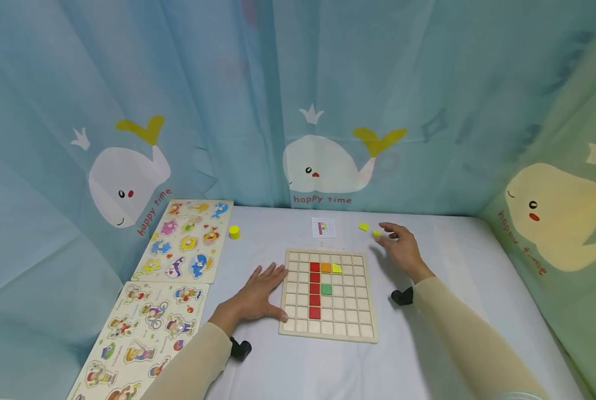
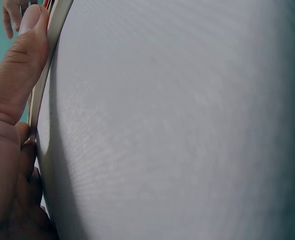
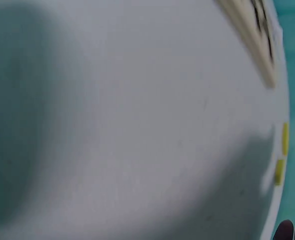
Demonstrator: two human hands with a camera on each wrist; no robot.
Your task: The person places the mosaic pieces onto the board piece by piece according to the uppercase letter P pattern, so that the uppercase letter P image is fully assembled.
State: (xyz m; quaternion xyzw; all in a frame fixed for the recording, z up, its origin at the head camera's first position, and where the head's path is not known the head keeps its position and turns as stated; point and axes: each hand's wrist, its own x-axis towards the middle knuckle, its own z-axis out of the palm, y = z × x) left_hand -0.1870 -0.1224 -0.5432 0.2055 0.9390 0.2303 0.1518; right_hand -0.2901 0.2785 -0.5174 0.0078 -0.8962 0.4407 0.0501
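Observation:
A wooden grid board (image 1: 345, 316) lies flat on the table in the head view. Down one column runs a line of several red tiles (image 1: 315, 289). An orange tile (image 1: 325, 268), a yellow tile (image 1: 336, 269) with a cut corner and a green tile (image 1: 326, 289) sit to its right. My left hand (image 1: 258, 294) rests against the board's left edge, fingers spread. Behind the board, my right hand (image 1: 401, 251) reaches toward a small yellow tile (image 1: 376, 233), thumb and fingers apart. Another yellow tile (image 1: 364, 226) lies just left of it. The right wrist view shows both tiles beyond the fingertips (image 3: 283, 231).
A small printed pattern card (image 1: 323, 228) lies behind the board. To the left are a yellow cylinder (image 1: 234, 232) and two picture puzzle boards, one with animals (image 1: 178, 239) and one with figures (image 1: 143, 333). A whale-printed curtain (image 1: 258, 111) surrounds the table.

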